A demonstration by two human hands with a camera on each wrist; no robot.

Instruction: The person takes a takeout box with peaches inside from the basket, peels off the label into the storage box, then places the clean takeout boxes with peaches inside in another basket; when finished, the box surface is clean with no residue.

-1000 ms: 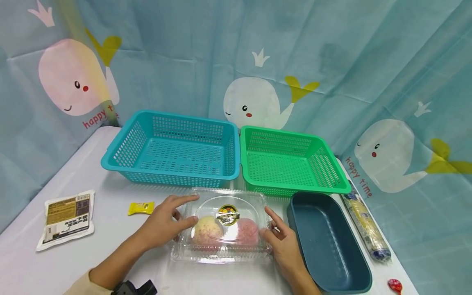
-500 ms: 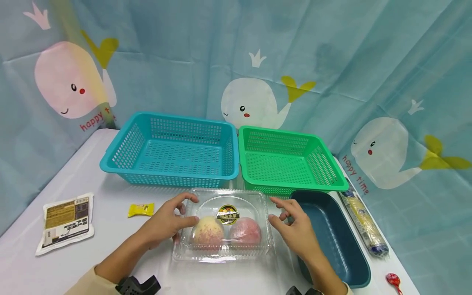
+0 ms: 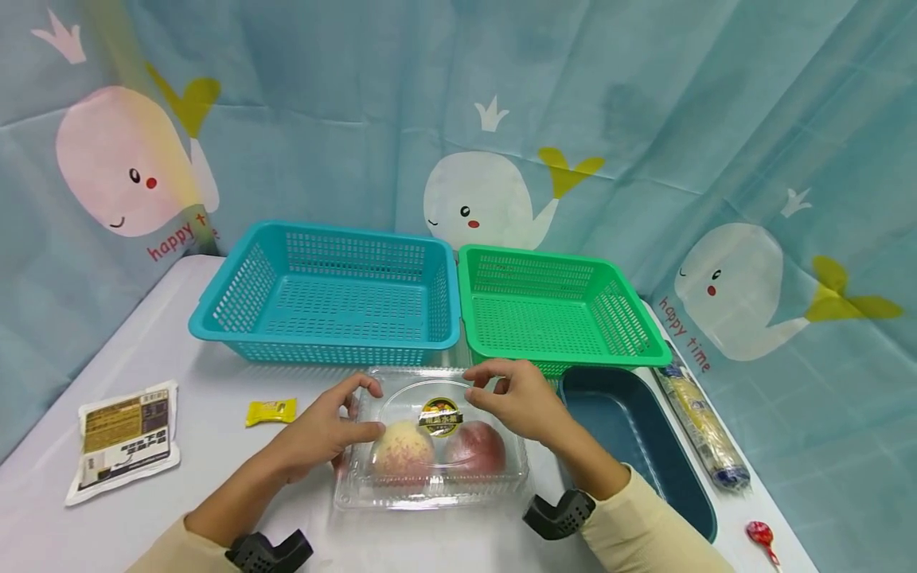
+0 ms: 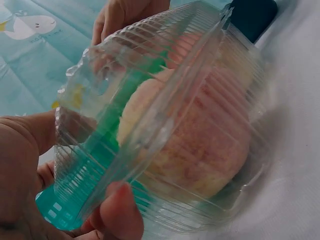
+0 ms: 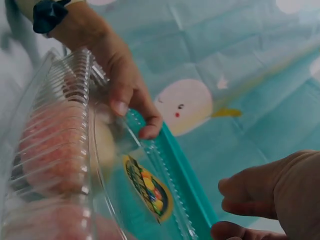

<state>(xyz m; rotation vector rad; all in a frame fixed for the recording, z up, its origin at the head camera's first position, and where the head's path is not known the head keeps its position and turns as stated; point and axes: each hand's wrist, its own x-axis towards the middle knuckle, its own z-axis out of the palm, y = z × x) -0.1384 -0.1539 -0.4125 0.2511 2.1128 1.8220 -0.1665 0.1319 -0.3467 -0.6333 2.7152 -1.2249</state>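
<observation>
A hinged clear plastic fruit box (image 3: 358, 497) sits on the white table in front of me, its lid down. Inside are a yellowish peach (image 3: 403, 455) and a redder peach (image 3: 476, 450). A round black-and-yellow sticker (image 3: 440, 417) marks the lid. My left hand (image 3: 315, 430) holds the box's left end, thumb and fingers spread around its edge; a fingertip (image 4: 120, 212) shows at the rim in the left wrist view. My right hand (image 3: 526, 402) hovers over the lid's far right corner, fingers bent loosely and holding nothing; in the right wrist view they stand apart from the lid.
Behind the box stand a blue basket (image 3: 325, 344) and a green basket (image 3: 566, 357). A dark blue tub (image 3: 662, 458) is at the right, beside a long wrapped pack (image 3: 702, 426) and a red lollipop (image 3: 759, 533). Leftward lie a yellow sachet (image 3: 271, 411) and a white pouch (image 3: 129, 442).
My right hand has let go of the box's right end, moved right, then swung back left over the lid's far right corner. My left hand has stayed at the left end.
</observation>
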